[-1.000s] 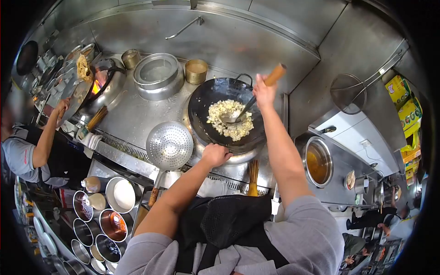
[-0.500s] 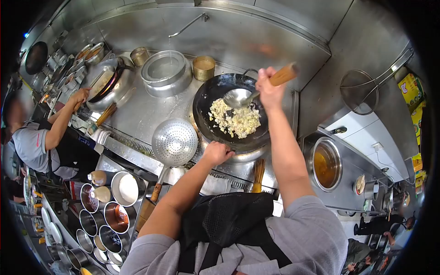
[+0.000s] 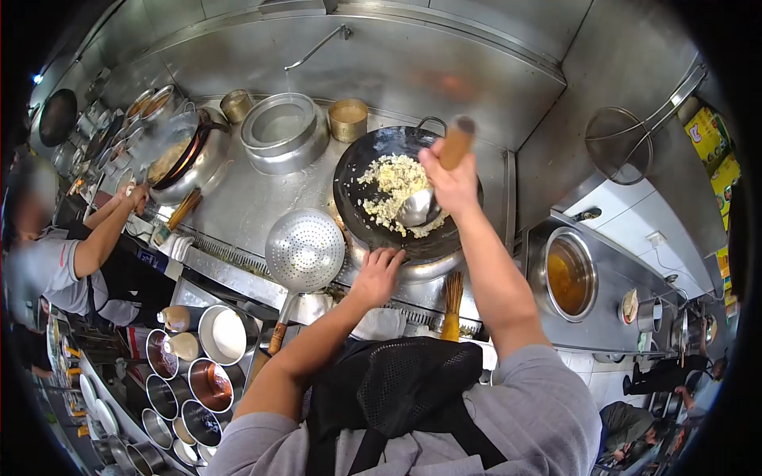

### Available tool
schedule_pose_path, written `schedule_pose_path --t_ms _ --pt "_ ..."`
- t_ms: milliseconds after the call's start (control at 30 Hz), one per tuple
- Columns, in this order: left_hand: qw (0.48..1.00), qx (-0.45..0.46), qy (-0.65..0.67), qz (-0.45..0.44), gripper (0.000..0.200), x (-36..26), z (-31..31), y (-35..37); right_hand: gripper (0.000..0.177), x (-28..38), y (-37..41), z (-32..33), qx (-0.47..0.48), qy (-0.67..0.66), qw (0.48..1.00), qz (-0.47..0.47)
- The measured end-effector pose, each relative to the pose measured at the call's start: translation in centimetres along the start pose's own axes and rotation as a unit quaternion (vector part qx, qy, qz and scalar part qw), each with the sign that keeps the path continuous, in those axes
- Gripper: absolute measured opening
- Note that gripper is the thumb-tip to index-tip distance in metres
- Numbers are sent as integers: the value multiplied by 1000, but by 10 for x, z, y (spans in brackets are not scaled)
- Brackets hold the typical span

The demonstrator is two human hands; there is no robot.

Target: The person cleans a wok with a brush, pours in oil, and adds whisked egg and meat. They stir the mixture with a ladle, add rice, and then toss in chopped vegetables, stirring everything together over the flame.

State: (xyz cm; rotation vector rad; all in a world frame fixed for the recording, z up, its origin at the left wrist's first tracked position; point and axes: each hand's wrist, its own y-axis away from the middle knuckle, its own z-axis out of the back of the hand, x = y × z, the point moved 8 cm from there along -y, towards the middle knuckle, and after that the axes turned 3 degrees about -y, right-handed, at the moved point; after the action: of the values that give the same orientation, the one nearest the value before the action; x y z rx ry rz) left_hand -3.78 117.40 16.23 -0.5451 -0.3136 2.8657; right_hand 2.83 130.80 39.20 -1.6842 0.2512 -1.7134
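Note:
A black wok sits on the burner in front of me, holding pale yellow and white crumbly food that looks like chopped egg or rice. My right hand is closed around the ladle, whose wooden handle end points up toward the camera. The ladle's metal bowl rests in the food on the wok's near right side. At the near rim, my left hand has its fingers curled over the wok's edge. A perforated strainer with a wooden handle lies left of that hand.
Behind the strainer stand a large metal pot under a spout and a brass-coloured can. A bamboo brush is near the stove's front edge. Seasoning pots fill the lower left. A pot of amber liquid stands right; a co-worker cooks left.
The ladle has swept nearer to me, and its bowl has turned within the food. The food has spread toward the wok's far side. My left hand's fingers have shifted on the rim.

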Motion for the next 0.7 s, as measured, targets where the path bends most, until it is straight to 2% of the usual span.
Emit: schedule_pose_path --t_ms 33,67,133,167,267,333,400,433,467,500,533,633,700 --pt "1000 -5 1 -22 70 -7 4 8 29 12 8 3 -24 -62 998 15" --pt "1000 -1 4 -21 70 -10 6 15 29 2 14 0 -25 -61 998 10" --pt "996 74 -44 10 83 -15 7 23 30 -51 29 3 -101 -186 976 -58" --pt "992 119 -3 41 79 -15 8 25 30 -79 20 14 -123 -246 959 -64" --pt "987 157 -32 30 84 -12 9 25 27 -55 -3 56 -188 -225 951 -96" --pt "982 186 -23 34 83 -8 3 23 23 -32 4 63 -176 -215 957 -87" --pt "981 193 -13 28 84 -8 2 20 24 -42 21 57 -213 -123 959 -138" --pt "981 189 -17 27 86 -9 1 19 25 -76 24 48 -198 -128 967 -92" --pt "982 189 -19 18 86 -11 0 16 27 -93 19 36 -151 -175 967 -106" --pt "981 191 -19 20 87 -10 1 16 26 -92 5 39 -124 -162 973 -106" --pt "980 197 -18 24 89 -8 -1 20 26 -88 -4 39 -97 -150 978 -110" --pt "984 179 -20 14 89 -5 0 18 30 -8 -3 65 -146 -145 975 -78" --pt "983 181 -6 15 89 -9 -3 22 31 -21 8 78 -169 -104 976 -85"
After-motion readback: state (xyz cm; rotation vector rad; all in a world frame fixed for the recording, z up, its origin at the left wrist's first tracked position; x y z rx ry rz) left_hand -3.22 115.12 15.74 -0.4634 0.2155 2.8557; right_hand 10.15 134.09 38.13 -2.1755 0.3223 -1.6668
